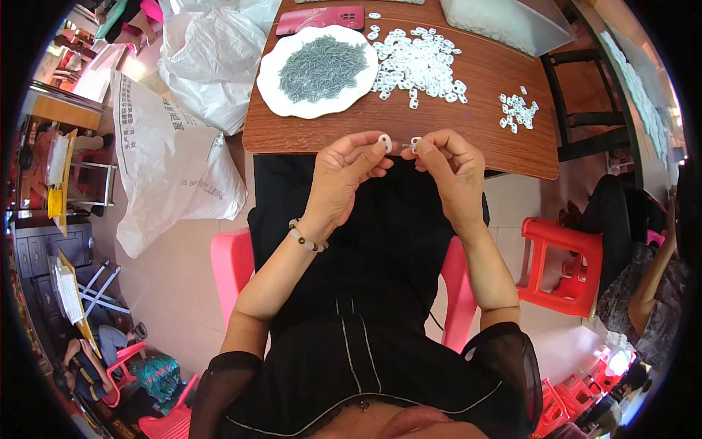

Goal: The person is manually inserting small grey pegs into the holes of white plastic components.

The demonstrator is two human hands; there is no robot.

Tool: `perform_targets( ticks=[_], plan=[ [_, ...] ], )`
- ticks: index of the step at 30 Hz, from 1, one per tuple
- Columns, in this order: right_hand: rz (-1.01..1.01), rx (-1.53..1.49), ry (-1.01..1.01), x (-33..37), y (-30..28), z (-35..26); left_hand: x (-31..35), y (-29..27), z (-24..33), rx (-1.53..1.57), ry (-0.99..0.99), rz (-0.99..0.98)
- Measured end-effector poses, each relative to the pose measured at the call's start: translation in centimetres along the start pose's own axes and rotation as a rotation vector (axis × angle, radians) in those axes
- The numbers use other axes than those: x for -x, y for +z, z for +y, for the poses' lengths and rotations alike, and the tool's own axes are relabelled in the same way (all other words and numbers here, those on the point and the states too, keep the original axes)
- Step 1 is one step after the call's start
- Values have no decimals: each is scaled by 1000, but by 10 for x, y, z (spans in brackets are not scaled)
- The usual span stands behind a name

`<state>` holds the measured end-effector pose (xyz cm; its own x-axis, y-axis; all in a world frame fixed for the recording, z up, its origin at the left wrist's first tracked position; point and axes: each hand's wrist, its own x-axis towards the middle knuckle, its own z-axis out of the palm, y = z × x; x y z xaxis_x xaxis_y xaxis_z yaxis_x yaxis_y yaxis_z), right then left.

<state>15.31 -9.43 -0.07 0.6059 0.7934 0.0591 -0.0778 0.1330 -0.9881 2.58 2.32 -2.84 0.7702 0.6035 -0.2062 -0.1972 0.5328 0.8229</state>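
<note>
Between the thumb and fingers of my left hand (349, 164) is a small white plastic piece (385, 140) with a hole in it. My right hand (450, 164) pinches a similar small white piece (415, 143), partly covered by the fingers. Both hands are close together, a little apart, just off the table's near edge. Beyond them a scalloped white plate (274, 91) holds a heap of small grey-green rods (322, 69). To its right lies a big pile of white pieces (417, 64), and a smaller pile (518, 112) sits farther right.
The brown wooden table (322, 135) carries a red phone (320, 20) at the far left and a translucent bin (504, 22) at the far right. White sacks (172, 161) stand on the floor to the left. A red stool (559, 267) is at my right; people sit around.
</note>
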Motion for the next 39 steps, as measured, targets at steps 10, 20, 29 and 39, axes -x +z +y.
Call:
perform_targets(
  ticks=[10, 20, 29, 39],
  plan=[
    [34, 190, -132, 2, 8, 11, 10, -6, -1, 164, -138, -23],
    [33, 251, -154, 1, 7, 12, 9, -5, -4, 134, -136, -31],
    [40, 291, -173, 1, 7, 14, 8, -6, -6, 64, -90, -24],
    [-7, 326, -123, 4, 8, 11, 10, -4, -3, -95, 65, -6]
  ],
)
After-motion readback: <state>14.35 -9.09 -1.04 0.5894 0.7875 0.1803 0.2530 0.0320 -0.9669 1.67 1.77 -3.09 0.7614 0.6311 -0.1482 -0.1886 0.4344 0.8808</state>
